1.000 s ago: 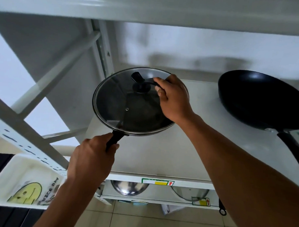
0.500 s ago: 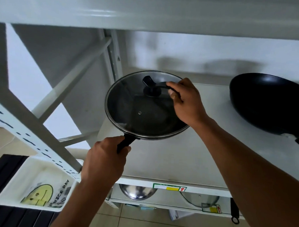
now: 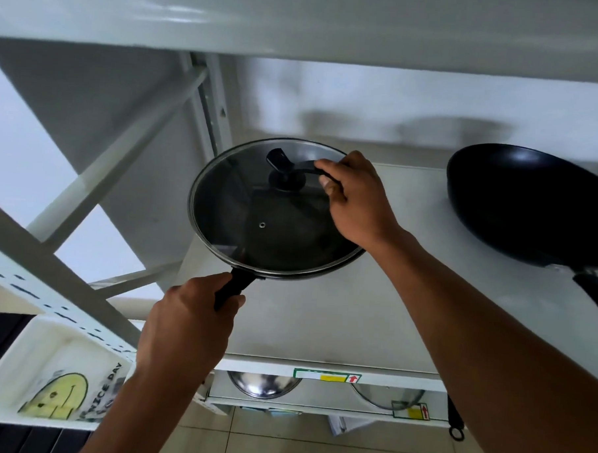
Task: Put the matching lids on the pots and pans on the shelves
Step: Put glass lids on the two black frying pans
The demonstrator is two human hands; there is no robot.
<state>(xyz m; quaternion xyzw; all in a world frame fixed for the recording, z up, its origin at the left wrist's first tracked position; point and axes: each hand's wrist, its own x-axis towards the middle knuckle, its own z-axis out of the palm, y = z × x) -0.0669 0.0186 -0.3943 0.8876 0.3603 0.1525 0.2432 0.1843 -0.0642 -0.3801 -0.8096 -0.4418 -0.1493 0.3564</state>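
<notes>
So down at about 8 o'clock there's a white plastic bin (image 3: pixel 17 368) with a yellow smiley-face bag (image 3: pixel 60 395) inside it, sitting just outside the white metal shelf frame (image 3: pixel 48 284).

The left hand (image 3: pixel 187 327), around 7 o'clock, is clenched round the black straight handle (image 3: pixel 235 287) of the dark non-stick pan (image 3: pixel 288 275). That pan is at the left end of the white middle shelf (image 3: pixel 321 313), pretty much dead centre of the view. Can't tell if its base is resting on the shelf or being held a touch above it.

On the pan is the round glass lid with a steel rim (image 3: pixel 256 221). It covers the pan, rim lined up with rim as far as I can see, and there's a little steam vent in the glass. The right hand (image 3: pixel 357 198), at roughly 1 o'clock from the lid's middle, is grasping one end of the lid's black knob handle (image 3: pixel 286 172) with thumb and fingers.

Over at 3 o'clock a second black wok-style pan (image 3: pixel 518 205) sits on the same shelf with no lid on it, well apart from the first one, handle pointing toward 5 o'clock.

Down at 6 o'clock, on the lower shelf (image 3: pixel 317 403), two shiny steel domed pieces (image 3: pixel 263 385) peek out side by side. Only their curved surfaces show, so I can't tell whether they're lids or pots.
</notes>
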